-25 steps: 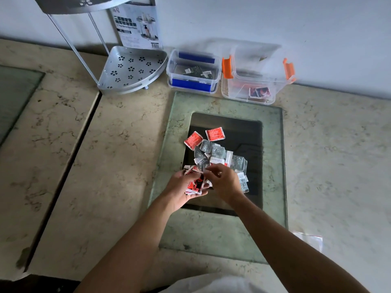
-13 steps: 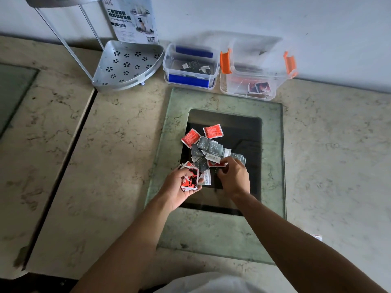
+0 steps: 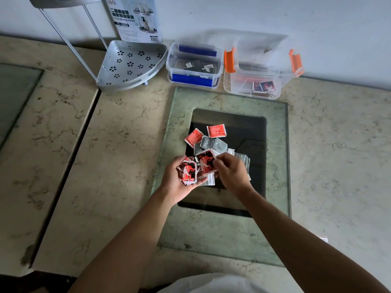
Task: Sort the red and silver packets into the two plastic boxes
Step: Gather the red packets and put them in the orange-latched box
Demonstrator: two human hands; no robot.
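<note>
Your left hand (image 3: 179,178) cups a stack of red packets (image 3: 188,171), grip curled around it. Your right hand (image 3: 230,172), which was reaching into the loose pile (image 3: 211,142) half a second ago, now pinches one red packet (image 3: 206,160) and brings it beside the stack. Red batch growing; nothing boxed this pass. Blue-clipped box (image 3: 194,64) holds silver, orange-clipped box (image 3: 262,81) holds red, both at the counter's (image 3: 338,144) back edge.

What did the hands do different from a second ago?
The right hand reached into the pile and its fingers took hold of a red packet, bringing it toward the left hand. That hand still cups its red stack. Both boxes stayed put.
</note>
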